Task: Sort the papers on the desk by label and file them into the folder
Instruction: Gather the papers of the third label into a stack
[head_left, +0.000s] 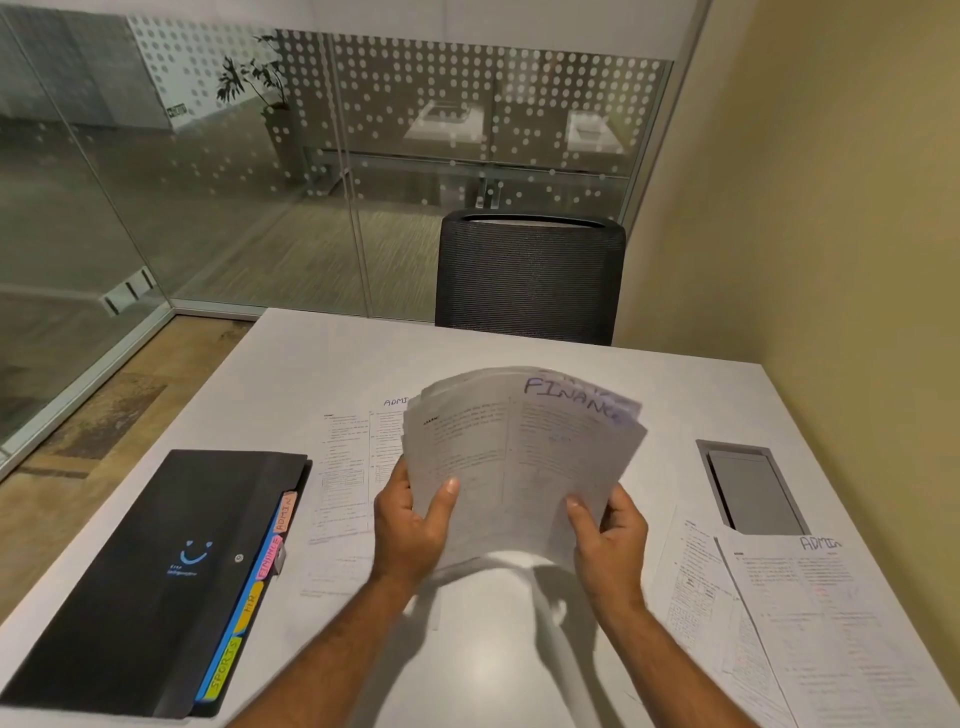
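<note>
Head view: held a fanned paper stack (524, 462) above the tabletop (675, 384) centre, long axis toward 12 o'clock, "FINANCE" heading far. Left grip (410, 525) and right grip (608, 530) clenched round its near corners. Closed folder (156, 577) lay at 9 o'clock, tabs facing 3.

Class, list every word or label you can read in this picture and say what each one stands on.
"FINANC", cut off: top sheet of the fanned white paper stack held by both hands.
"ADMI", cut off: white sheet behind the stack.
"ADMIN": white sheet at right.
"ADMIN", "FINANCE", "HR", "SPORTS": coloured tabs of the black plastic folder.
Folder logo wording and printed body text: too small.
</note>
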